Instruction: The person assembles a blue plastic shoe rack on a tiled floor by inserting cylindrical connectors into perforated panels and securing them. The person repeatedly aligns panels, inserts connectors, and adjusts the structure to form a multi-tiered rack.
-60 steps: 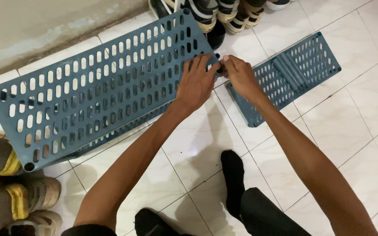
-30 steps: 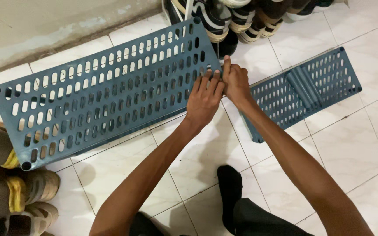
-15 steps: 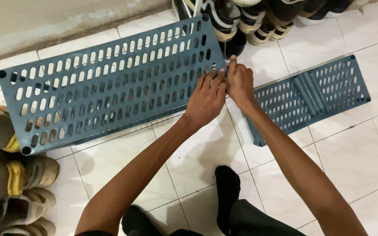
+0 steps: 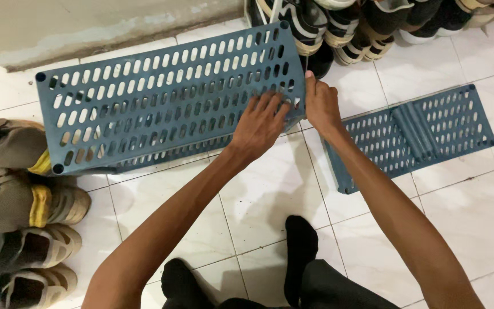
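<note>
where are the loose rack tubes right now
In the head view, the tubes lie on the smaller shelf panel flat on the floor, to the right of the right hand.

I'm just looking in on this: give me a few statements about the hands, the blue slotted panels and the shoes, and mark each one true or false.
1. Both hands are at the near right corner of the large slotted panel. True: the left hand lies on its top and the right hand is at its edge.
2. The smaller slotted panel leans against the wall. False: it lies flat on the tiled floor.
3. Blue tubes lie on the smaller panel. True.
4. The floor is wooden. False: it is white tile.
5. The only shoes are at the top. False: besides the shoes at the top, there are tan shoes on the left.
</note>
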